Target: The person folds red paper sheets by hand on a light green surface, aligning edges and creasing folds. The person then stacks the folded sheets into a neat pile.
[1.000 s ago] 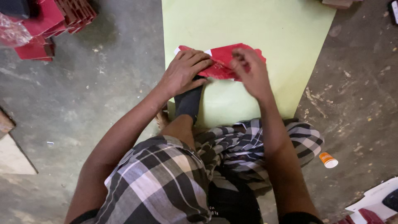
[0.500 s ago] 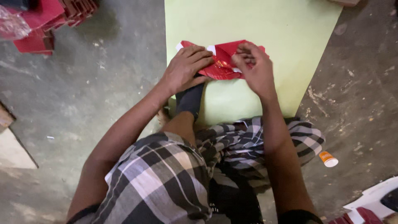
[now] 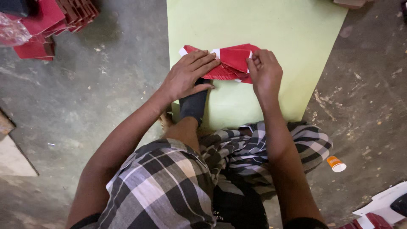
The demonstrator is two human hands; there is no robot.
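Observation:
A red paper piece with white edges (image 3: 231, 59) lies folded on a pale green sheet (image 3: 254, 25) spread on the concrete floor. My left hand (image 3: 188, 74) rests flat on the red paper's left part, fingers spread and pressing it down. My right hand (image 3: 265, 70) pinches the paper's right edge between thumb and fingers. My foot in a dark sock (image 3: 194, 101) sits on the green sheet just below the paper. My legs in checked cloth fill the lower middle of the view.
A stack of red folded paper pieces (image 3: 51, 21) and a plastic bag (image 3: 12, 32) lie at the top left. A small orange-and-white cap or tube (image 3: 336, 163) lies on the floor at the right. White and red sheets (image 3: 381, 203) sit at the bottom right corner.
The right hand has shifted slightly to the paper's right edge and now pinches it. The left hand stays pressed on the left part. The view has moved a little.

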